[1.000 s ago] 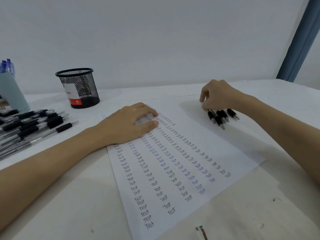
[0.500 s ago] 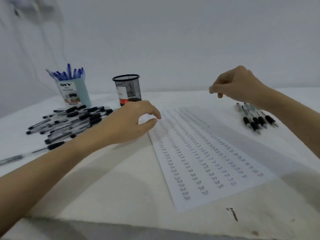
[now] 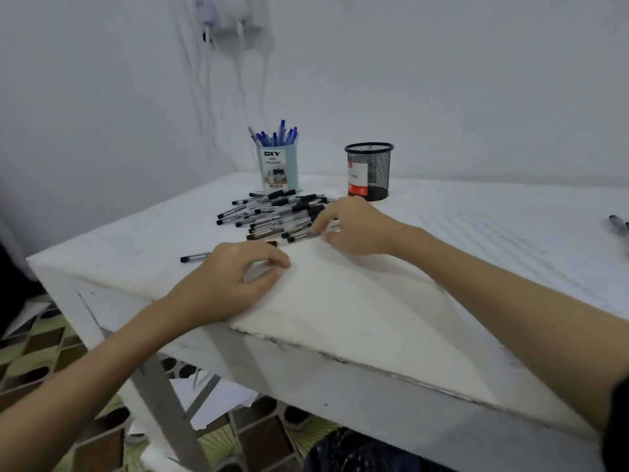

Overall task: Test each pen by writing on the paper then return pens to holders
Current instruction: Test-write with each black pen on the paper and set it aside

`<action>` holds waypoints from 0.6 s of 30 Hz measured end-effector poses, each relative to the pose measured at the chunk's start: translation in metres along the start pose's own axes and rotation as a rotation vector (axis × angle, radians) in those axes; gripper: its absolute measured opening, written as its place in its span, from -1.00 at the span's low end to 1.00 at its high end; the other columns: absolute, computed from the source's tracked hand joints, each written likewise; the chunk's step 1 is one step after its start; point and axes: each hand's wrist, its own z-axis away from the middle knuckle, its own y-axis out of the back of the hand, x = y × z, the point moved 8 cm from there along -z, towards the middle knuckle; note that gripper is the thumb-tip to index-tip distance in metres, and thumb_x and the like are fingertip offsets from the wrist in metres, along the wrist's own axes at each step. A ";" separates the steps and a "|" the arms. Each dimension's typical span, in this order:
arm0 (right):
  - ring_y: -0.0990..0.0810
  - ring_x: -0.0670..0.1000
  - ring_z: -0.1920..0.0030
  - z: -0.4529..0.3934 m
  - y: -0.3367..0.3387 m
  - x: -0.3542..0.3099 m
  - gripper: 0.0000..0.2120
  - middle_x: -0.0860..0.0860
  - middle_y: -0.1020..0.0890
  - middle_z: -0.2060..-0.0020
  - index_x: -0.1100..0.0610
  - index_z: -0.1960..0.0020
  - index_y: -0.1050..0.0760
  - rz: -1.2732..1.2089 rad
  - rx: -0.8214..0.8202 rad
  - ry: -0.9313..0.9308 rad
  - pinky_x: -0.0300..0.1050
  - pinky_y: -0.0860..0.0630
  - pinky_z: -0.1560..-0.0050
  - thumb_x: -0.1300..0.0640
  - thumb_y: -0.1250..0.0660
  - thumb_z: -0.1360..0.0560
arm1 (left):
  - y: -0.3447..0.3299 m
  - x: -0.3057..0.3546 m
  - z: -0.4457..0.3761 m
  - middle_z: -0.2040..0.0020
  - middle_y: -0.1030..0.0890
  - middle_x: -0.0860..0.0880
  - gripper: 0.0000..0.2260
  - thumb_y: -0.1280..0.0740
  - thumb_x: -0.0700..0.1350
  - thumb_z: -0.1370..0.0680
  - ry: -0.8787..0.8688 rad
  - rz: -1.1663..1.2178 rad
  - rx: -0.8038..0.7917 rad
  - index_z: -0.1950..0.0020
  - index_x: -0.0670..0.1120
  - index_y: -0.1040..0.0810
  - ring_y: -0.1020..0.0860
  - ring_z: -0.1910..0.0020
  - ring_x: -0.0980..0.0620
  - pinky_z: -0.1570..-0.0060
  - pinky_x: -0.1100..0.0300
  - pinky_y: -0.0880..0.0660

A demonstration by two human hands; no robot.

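Note:
A pile of black pens [image 3: 275, 212] lies on the white table [image 3: 340, 301] in front of two holders. My right hand [image 3: 357, 228] reaches across to the pile's near right edge, where its fingertips and thumb pinch one black pen [image 3: 301, 236]. My left hand [image 3: 231, 281] rests on the table near the front edge, fingers loosely curled and holding nothing. The written paper [image 3: 510, 240] lies to the right, blurred. A light blue holder [image 3: 277, 172] carries several blue pens [image 3: 277, 136]. The black mesh holder [image 3: 369, 172] beside it shows no pens.
A single black pen [image 3: 195, 257] lies apart, left of my left hand. A few more black pens [image 3: 617, 224] sit at the far right edge of view. Cables hang from a wall socket [image 3: 231, 22] behind the holders. The table's left corner and front edge are close.
The view has swung left. My right hand left the pens on the right and crossed to the black pile. My left hand slid off the paper toward the table's front edge.

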 end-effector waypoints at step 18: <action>-0.39 0.09 0.04 -0.007 -0.015 -0.016 -0.81 0.07 -0.44 0.05 0.11 0.00 -0.32 0.265 0.028 0.095 -0.05 -0.37 0.04 0.35 -0.23 -0.49 | 0.001 -0.017 0.008 -0.09 -0.59 0.21 -0.75 -0.23 -0.01 -0.47 0.094 0.090 -0.007 -0.07 0.05 -0.62 -0.45 -0.15 0.38 -0.07 0.59 -0.28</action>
